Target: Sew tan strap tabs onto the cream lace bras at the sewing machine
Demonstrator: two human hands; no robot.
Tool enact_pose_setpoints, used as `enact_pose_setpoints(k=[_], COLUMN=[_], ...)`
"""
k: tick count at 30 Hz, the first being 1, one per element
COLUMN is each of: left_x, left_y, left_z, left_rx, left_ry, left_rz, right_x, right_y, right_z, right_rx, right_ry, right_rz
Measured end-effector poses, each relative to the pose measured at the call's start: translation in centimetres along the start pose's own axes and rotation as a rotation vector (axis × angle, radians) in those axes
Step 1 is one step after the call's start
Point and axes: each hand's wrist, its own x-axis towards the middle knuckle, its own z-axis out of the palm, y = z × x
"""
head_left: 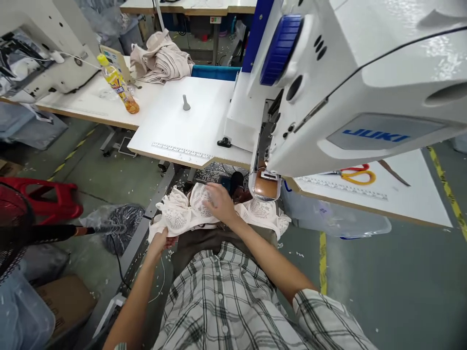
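Under the machine (357,87), left fingers (163,239) grip lace garment (182,214), right fingers (210,195) spread atop

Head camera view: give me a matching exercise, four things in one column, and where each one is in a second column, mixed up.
Things:
1 bottle
2 scissors
3 lace garment
4 stool

Places:
A on the floor, far left
B in the lap, left hand gripping it, right hand on it
C on the right table
D on the left table

Pairs: 1-D, 2-C, 3-B, 4-A
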Motion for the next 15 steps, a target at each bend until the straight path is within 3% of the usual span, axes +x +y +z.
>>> enact_pose_setpoints(k=[3,6,8,10,13,15], left_x=[-0.8,-1.2,-0.6,0.5,1.6,0.9], left_y=[0.7,2.0,3.1,4.4,6.4,7.8], left_z=[-2.9,-4.5,-4.2,-3.2,-2.1,-2.1], left_rx=[0.179,0.273,0.291,0.302,0.339,0.382], left_ry=[0.073,0.244,0.313,0.301,0.249,0.260], left_rz=[0.103,0.300,0.444,0.555,0.642,0.693], right_x=[1.3,1.6,1.3,0.9,0.3,-0.3], right_y=[-1.1,-0.6,-0.2,-0.2,-1.1,-2.5], right_z=[1.8,3.3,3.7,3.5,2.3,1.5], right_rx=[-0.023,-0.047,-0.053,-0.053,-0.059,-0.063], right_ry=[-0.125,-0.163,-0.167,-0.181,-0.168,-0.108], right_rz=[-0.130,-0.128,-0.116,-0.114,-0.104,-0.119])
